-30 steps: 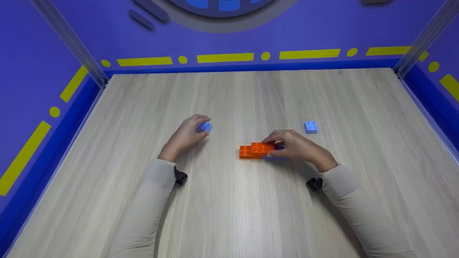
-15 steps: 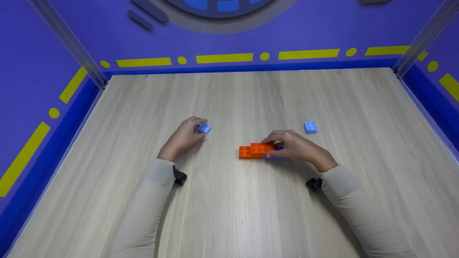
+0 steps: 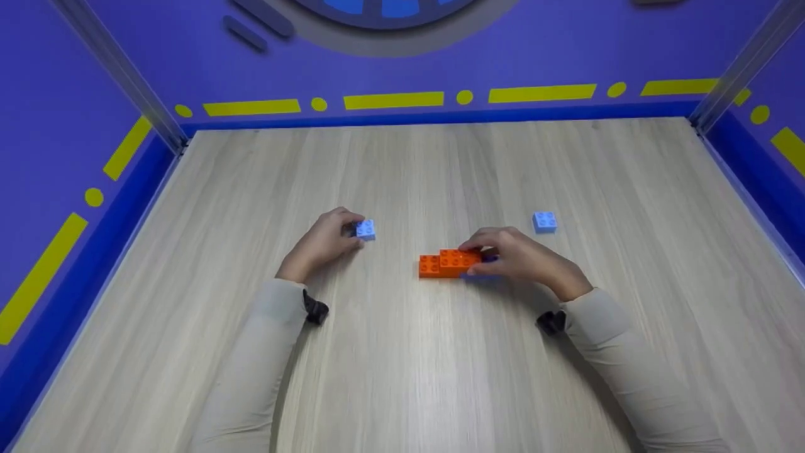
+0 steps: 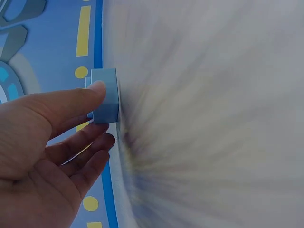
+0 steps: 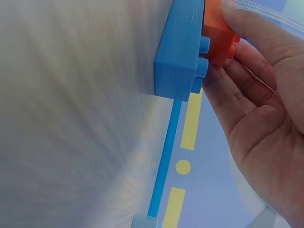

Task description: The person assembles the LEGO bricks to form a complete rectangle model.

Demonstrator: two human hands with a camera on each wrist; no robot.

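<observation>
Pinching pale-blue block (image 3: 365,230) in left hand (image 3: 322,244), nearer left edge of bench (image 3: 390,365) than right; cannot tell if touching down. Pinching upper orange brick (image 3: 454,258) in right hand (image 3: 523,255), seated on lower orange brick (image 3: 430,267) and blue brick (image 5: 178,52), about midway between left and right edges. Seeing second pale-blue block (image 3: 544,222) just beyond right hand, nearer right edge.

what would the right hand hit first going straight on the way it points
Past the orange bricks it grips, likely the light-blue four-stud brick in the left hand; depth is unclear.
</observation>
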